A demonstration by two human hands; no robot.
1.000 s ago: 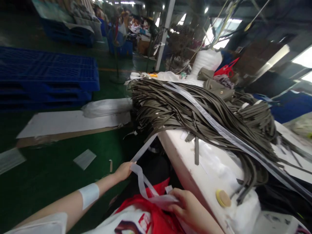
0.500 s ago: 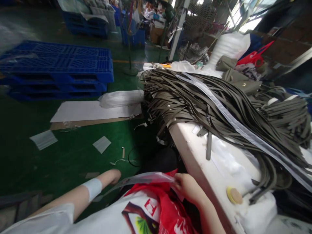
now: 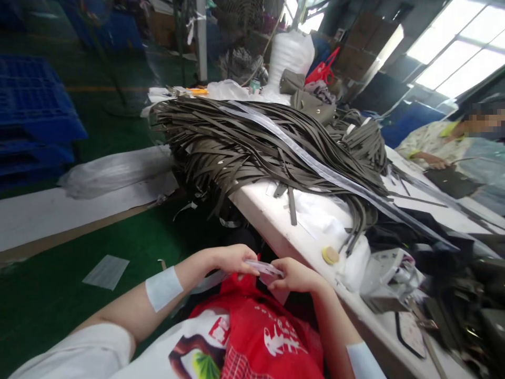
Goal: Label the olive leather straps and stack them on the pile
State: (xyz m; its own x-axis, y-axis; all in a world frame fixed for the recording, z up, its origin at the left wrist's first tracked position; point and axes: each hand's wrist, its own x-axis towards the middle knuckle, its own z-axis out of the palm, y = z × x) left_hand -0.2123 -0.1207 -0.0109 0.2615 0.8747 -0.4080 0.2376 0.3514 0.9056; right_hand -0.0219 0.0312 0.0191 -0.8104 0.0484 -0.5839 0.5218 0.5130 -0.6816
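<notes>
My left hand and my right hand are close together over my lap. Between them is a clear plastic strip, pinched by the fingers of both. One pale end of it hangs below my right hand, and a translucent length trails under my left wrist. A red apron lies right beneath the hands. To their right runs the edge of a white table, bearing a big bundle of dark olive straps with a silvery strip across it.
A yellow tape roll and a phone-like object lie on the table. A co-worker sits at the far right, a hand on dark material. Blue pallets and wrapped plastic are on the left floor.
The view has swung right, bringing the co-worker and windows in. My left hand has come from the far left to beside my right hand, and the strip's stretch between them is shorter.
</notes>
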